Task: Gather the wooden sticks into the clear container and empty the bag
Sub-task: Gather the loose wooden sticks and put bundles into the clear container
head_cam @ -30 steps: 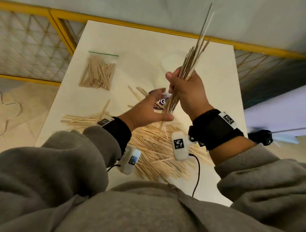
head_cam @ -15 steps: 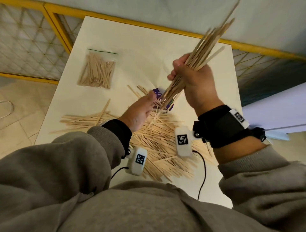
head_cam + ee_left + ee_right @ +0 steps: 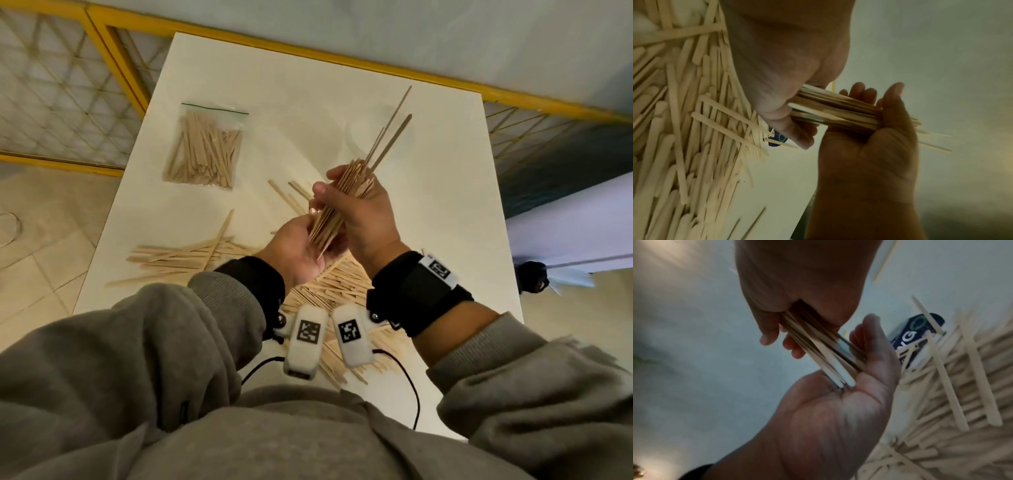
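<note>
My right hand (image 3: 359,212) grips a bundle of thin wooden sticks (image 3: 356,178) above the table, its top ends slanting up to the right. The bundle's lower ends rest against the upturned palm of my left hand (image 3: 298,250), whose fingers lie straight; the right wrist view shows those stick ends (image 3: 838,381) touching the left palm (image 3: 838,410). A clear zip bag (image 3: 205,150) full of sticks lies at the far left. Loose sticks (image 3: 181,255) are spread on the table's near left and heaped under my hands (image 3: 339,287). I cannot make out the clear container.
The white table (image 3: 308,102) has bare surface at the back and right. A dark blue label (image 3: 916,335) lies among the sticks below my hands. A yellow railing (image 3: 113,58) runs behind and left of the table; the table's right edge drops to the floor.
My right hand has lowered the bundle from high above the table. My left hand has turned palm up and come under the bundle's lower ends.
</note>
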The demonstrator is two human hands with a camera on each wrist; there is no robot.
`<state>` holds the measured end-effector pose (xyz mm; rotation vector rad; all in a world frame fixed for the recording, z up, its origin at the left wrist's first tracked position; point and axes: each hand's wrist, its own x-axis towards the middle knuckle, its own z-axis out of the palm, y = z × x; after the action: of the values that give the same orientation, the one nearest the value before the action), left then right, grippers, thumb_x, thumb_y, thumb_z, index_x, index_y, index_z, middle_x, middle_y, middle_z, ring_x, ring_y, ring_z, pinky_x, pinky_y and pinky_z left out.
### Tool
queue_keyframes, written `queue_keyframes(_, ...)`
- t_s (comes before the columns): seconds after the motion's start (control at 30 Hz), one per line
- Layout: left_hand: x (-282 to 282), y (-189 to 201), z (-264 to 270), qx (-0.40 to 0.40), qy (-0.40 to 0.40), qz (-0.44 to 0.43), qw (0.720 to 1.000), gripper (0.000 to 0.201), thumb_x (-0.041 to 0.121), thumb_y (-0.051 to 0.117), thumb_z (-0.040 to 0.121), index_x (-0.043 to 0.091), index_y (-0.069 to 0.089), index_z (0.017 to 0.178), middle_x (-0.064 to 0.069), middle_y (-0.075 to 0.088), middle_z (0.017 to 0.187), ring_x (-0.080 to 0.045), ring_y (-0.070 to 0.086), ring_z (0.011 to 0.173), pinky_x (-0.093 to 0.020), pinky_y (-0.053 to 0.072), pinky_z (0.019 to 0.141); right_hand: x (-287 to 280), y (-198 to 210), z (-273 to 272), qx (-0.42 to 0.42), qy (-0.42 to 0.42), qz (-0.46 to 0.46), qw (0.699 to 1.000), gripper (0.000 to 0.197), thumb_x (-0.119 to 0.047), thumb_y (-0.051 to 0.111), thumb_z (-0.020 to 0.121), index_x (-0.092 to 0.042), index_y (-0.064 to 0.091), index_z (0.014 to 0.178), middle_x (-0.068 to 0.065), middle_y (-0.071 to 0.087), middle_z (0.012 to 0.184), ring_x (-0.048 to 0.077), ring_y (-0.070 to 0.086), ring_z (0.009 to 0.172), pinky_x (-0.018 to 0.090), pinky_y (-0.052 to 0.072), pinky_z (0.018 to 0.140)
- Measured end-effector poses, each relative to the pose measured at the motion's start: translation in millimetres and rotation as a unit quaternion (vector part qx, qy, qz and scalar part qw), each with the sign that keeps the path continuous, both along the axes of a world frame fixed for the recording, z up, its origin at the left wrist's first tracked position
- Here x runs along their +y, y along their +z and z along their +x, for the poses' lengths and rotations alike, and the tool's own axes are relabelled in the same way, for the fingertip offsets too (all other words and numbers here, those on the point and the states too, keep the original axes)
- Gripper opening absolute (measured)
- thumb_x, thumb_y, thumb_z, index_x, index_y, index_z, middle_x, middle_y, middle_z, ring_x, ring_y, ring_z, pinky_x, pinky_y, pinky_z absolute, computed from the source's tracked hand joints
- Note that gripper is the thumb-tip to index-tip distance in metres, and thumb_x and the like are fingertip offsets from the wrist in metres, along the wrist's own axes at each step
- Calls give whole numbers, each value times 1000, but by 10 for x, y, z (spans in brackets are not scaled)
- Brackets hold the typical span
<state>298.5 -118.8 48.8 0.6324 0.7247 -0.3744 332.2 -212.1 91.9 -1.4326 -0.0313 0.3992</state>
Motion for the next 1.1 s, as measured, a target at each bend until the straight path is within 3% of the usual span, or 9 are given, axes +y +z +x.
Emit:
queue_keyframes(0.13, 35, 18, -35, -13, -44, 45, 998, 36, 33, 40, 98, 8, 65, 88, -8, 69, 77, -22, 67, 71, -36, 58, 71, 94, -12, 4, -3, -14, -44, 999, 16, -13, 74, 82, -6, 60, 86, 9, 60, 63, 26, 60, 64, 40, 56, 70)
queue_keyframes(0.23, 278, -98, -79, -44, -100, 188, 976, 44, 48, 46, 93, 9, 62, 106, -12, 64, 107, -27, 62, 98, -43, 52, 88, 78, 235, 325, -83, -44, -55, 994, 13, -15, 71, 85, -12, 59, 80, 2, 61, 59, 20, 60, 57, 36, 53, 62)
queue_keyframes(0.37, 848, -423, -223, -68, -133, 681, 717, 47, 53, 47, 86, 19, 60, 115, -9, 56, 123, -27, 51, 117, -41, 39, 102, -33, 627, 993, -165, -160, 8, 973, 15, -11, 70, 83, -12, 56, 82, 0, 62, 63, 18, 62, 60, 31, 51, 61)
queue_keyframes(0.47, 1263, -691, -513, 34, -181, 776, 603, 65, 60, 40, 80, 18, 49, 129, -14, 46, 135, -35, 39, 127, -51, 31, 106, -40, 525, 1252, -170, -178, -27, 969, 16, -13, 73, 82, -12, 56, 82, 4, 63, 70, 19, 63, 66, 32, 54, 67)
queue_keyframes(0.6, 1388, -918, -848, 88, -245, 730, 632, 85, 67, 30, 77, 23, 17, 148, -4, 8, 159, -32, -2, 145, -58, -1, 113, -22, 198, 1285, -127, -140, -106, 976, 22, -13, 75, 76, -18, 54, 74, -1, 63, 61, 20, 66, 64, 41, 56, 74)
queue_keyframes(0.83, 851, -1026, -912, -20, -253, 710, 657, 103, 76, 30, 69, 18, 6, 151, -6, 2, 160, -36, -8, 145, -54, -4, 113, -136, 243, 1152, -211, -148, -79, 963, 25, -21, 78, 72, -19, 55, 81, -5, 56, 69, 16, 55, 72, 33, 50, 77)
queue_keyframes(0.93, 730, -962, -875, -125, -323, 709, 614, 118, 82, 33, 59, 10, 9, 150, -16, 8, 158, -39, -2, 144, -54, 2, 115, -235, 362, 791, -331, -179, -134, 917, 14, -24, 65, 85, -26, 53, 81, -7, 55, 77, 10, 49, 75, 24, 44, 74)
queue_keyframes(1.03, 811, -844, -848, -177, -471, 671, 545, 141, 100, 21, 37, 19, -9, 149, -7, -8, 159, -30, -13, 145, -45, -4, 115, -111, 45, 367, -330, 45, -261, 906, 8, -26, 62, 90, -18, 61, 90, 2, 59, 89, 9, 54, 81, 15, 41, 75)
queue_keyframes(1.1, 892, -829, -851, -178, -519, 684, 481, 137, 101, 23, 39, 27, -21, 146, -4, -18, 158, -31, -19, 143, -51, -6, 113, 19, -384, 275, -228, 205, -404, 862, 45, -41, 62, 90, -9, 56, 121, 10, 57, 119, 19, 54, 109, 22, 41, 91)
